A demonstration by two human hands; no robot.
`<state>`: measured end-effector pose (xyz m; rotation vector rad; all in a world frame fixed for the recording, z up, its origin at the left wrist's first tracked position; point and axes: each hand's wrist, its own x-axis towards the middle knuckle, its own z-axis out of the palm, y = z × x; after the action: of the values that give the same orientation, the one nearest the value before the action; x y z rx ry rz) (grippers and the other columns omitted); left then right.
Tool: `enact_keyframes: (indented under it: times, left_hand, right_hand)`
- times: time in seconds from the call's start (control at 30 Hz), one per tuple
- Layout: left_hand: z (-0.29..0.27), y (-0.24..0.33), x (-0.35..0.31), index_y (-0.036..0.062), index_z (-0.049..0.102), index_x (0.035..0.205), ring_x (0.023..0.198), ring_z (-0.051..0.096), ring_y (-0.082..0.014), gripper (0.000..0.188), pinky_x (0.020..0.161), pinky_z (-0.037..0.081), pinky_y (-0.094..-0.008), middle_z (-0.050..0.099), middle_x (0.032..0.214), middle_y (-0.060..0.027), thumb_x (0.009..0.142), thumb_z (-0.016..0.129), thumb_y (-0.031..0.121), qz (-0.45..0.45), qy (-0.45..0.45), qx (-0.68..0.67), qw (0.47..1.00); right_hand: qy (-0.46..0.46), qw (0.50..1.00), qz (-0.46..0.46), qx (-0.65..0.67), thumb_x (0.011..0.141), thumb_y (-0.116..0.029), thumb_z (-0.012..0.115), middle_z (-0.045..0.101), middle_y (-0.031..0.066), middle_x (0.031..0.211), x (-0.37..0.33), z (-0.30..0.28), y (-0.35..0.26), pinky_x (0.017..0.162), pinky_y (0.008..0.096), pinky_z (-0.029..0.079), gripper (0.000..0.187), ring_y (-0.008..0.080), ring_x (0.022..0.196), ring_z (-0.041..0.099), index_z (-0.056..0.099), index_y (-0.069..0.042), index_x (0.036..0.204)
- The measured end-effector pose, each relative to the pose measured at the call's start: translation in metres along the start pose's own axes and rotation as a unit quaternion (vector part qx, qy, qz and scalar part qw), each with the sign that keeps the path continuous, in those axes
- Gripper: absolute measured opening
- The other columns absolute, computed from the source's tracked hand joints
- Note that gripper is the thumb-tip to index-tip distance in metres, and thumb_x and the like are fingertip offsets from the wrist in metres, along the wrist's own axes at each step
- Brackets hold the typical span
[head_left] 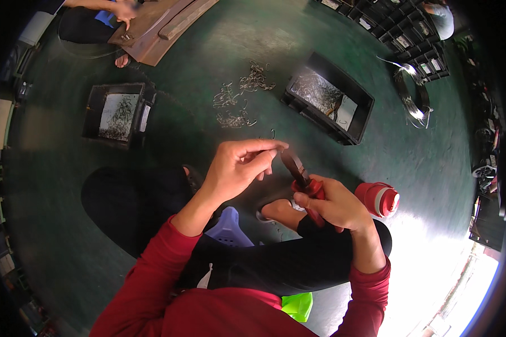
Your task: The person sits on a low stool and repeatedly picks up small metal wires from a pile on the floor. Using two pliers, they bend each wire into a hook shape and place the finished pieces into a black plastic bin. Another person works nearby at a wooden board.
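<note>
Two bare hands come together in front of the knees, the right hand point(343, 205) clamped around red-handled pliers point(300, 174) whose long axis slants from the palm forward and leftward, tip toward the left hand point(236, 168). Its thumb and index finger are drawn close together, the index reaching the pliers' tip; whether they pinch anything is hard to make out, and the right hand partly hides the handles. Beyond lie a small hook point(273, 133), heaps of bent wire point(256, 77) and, either side, black crates point(312, 115).
</note>
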<state>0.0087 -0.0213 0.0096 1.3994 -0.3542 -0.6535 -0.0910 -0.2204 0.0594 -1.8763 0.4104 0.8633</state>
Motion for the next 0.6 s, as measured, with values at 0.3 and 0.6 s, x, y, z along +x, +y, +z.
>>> enact_keyframes:
  times: [0.3,0.6]
  left_hand:
    - [-0.0012,0.0005,0.0018,0.0016,0.069,0.109,0.054,0.05,-0.0039,0.023,0.049,0.039,-0.0186,0.058,0.061,-0.0002,0.091,0.055,0.008,-0.053,-0.037,-0.047,0.997]
    - [0.0003,-0.0009,0.0025,0.0027,0.069,0.109,0.053,0.049,-0.0033,0.023,0.048,0.038,-0.0182,0.057,0.061,0.0003,0.092,0.055,0.009,-0.055,-0.033,-0.057,0.996]
  right_hand:
    - [0.005,0.999,-0.018,0.028,0.092,-0.031,0.064,0.054,-0.0009,0.059,-0.0002,0.0015,0.0019,0.035,0.0228,0.031,0.035,0.0055,0.043,0.046,0.058,-0.002,0.112]
    - [0.006,1.0,-0.005,0.012,0.091,-0.034,0.065,0.054,-0.0011,0.058,-0.0012,-0.0003,-0.0045,0.034,0.0232,0.029,0.036,0.0057,0.039,0.041,0.059,-0.004,0.11]
